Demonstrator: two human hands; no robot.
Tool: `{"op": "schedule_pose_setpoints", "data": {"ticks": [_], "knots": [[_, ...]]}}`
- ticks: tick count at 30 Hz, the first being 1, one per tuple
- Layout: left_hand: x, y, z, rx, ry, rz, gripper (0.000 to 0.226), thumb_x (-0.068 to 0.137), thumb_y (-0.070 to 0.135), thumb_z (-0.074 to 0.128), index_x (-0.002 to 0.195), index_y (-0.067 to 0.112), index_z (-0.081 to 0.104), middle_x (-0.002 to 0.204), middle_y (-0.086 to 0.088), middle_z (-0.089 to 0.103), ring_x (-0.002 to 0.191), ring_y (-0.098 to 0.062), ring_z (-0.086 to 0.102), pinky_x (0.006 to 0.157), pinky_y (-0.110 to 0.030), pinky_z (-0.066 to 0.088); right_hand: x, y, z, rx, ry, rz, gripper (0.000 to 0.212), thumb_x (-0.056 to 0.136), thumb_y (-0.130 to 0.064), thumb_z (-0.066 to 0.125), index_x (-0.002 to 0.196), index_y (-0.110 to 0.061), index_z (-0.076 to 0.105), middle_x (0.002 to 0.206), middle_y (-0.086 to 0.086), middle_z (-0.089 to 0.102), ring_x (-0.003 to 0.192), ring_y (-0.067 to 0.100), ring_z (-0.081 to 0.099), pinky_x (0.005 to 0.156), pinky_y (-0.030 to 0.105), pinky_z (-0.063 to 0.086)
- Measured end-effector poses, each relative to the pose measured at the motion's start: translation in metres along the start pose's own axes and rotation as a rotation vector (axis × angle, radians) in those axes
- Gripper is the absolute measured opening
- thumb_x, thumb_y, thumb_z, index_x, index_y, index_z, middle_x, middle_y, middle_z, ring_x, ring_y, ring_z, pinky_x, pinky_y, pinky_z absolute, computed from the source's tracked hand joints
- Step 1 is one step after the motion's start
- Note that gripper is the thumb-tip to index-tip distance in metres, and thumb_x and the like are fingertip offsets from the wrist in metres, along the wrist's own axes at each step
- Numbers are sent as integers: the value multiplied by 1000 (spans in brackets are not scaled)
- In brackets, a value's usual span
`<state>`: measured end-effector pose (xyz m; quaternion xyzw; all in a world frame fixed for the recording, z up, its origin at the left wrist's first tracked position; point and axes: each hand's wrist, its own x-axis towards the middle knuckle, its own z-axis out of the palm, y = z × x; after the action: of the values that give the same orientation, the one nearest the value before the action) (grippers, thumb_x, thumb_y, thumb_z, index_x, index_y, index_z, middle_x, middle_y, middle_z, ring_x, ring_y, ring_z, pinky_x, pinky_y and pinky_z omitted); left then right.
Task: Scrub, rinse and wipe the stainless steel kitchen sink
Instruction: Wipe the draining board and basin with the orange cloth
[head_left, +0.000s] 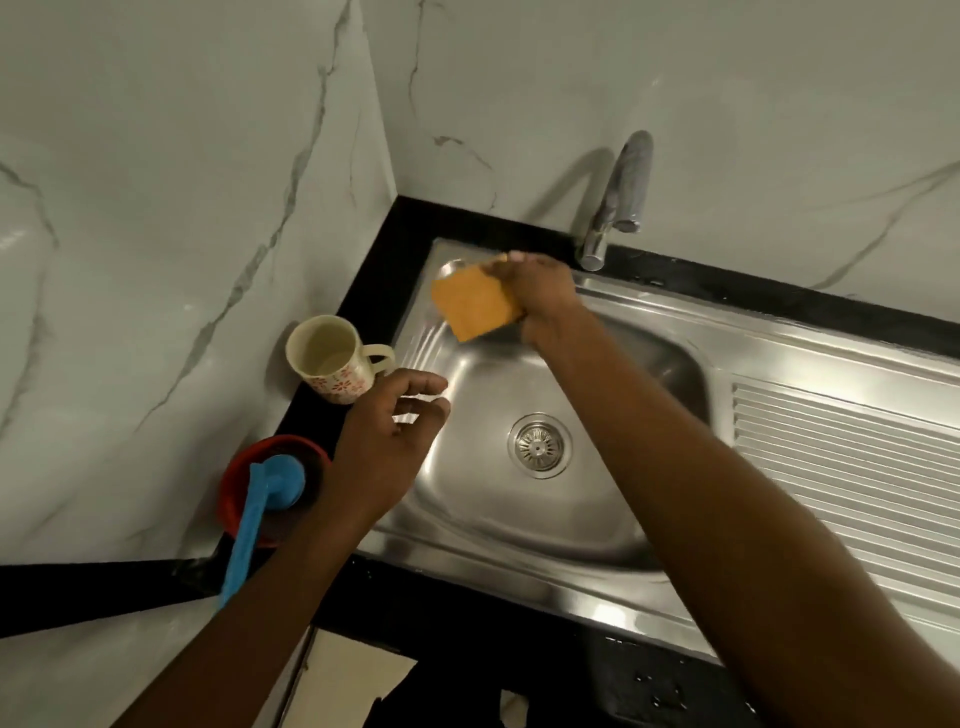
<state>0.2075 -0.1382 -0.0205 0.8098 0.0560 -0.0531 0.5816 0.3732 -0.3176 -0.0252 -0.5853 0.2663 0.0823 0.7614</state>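
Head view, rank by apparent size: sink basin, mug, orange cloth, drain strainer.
1. sink basin: clearly largest.
2-3. mug and orange cloth: look about alike. The right hand covers part of the cloth, so they are not ranked.
4. drain strainer: smallest.

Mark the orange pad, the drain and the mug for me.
orange pad (475, 306): head view, middle of its flat face.
drain (539, 446): head view, centre of the strainer.
mug (330, 358): head view, inside wall, seen through the open mouth.
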Motion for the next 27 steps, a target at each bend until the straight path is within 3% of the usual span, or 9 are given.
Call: {"op": "schedule_pose_setpoints", "data": {"ticks": [3,5,7,10,14,18,20,23,27], "knots": [[-9,12,24,21,-54,36,13,96,17,74,105,27,74,107,18,76,98,-1,71,77,-11,50,-44,-2,-57,84,-133,220,19,94,-7,69,113,-5,65,99,13,69,83,25,68,69,37,61],[-18,21,44,8,-93,47,13,96,17,74,104,27,74,106,19,76,97,-1,70,76,-10,49,-80,1,-104,220,-196,291,16,100,-11,60,115,-9,64,101,11,67,91,24,64,79,37,57],[-29,34,69,1,-142,72,13,96,16,73,105,25,74,105,17,76,96,0,69,74,-8,47,-116,4,-161,362,-176,319,18,100,-13,58,115,-8,66,105,12,70,97,27,66,83,40,59],[-41,54,110,-15,-230,110,13,95,13,74,103,23,76,102,14,77,93,-1,71,73,-9,50,-167,11,-247,515,-87,297,32,97,-17,57,123,0,66,105,16,72,89,30,71,76,42,62],[-64,81,174,-25,-350,148,10,92,28,77,102,28,77,100,16,78,92,-4,72,77,-23,54,-224,32,-347,557,-70,240,55,92,-25,70,138,4,60,126,22,64,105,37,68,88,53,58],[-107,107,257,-21,-456,201,14,96,12,74,102,23,77,98,17,78,92,-5,72,78,-12,52,-272,53,-422,487,29,258,66,77,-25,89,133,-2,62,122,19,66,108,34,66,94,47,57],[-130,119,294,-9,-511,217,13,96,13,74,102,25,77,100,14,78,93,-5,72,80,-19,53,-290,62,-455,474,67,269,68,82,-23,85,139,3,58,131,24,67,120,43,64,102,54,53],[-158,133,347,1,-575,217,12,97,19,73,105,27,76,105,14,77,98,-1,70,84,-25,53,-309,63,-501,475,105,202,49,98,-18,64,146,-15,55,136,23,67,122,43,65,95,56,57],[-186,146,408,-3,-618,215,13,97,20,73,104,30,75,105,17,77,99,-1,71,86,-26,55,-322,46,-549,364,171,144,39,107,-16,52,141,-36,54,132,11,67,117,33,68,87,44,59]]}}
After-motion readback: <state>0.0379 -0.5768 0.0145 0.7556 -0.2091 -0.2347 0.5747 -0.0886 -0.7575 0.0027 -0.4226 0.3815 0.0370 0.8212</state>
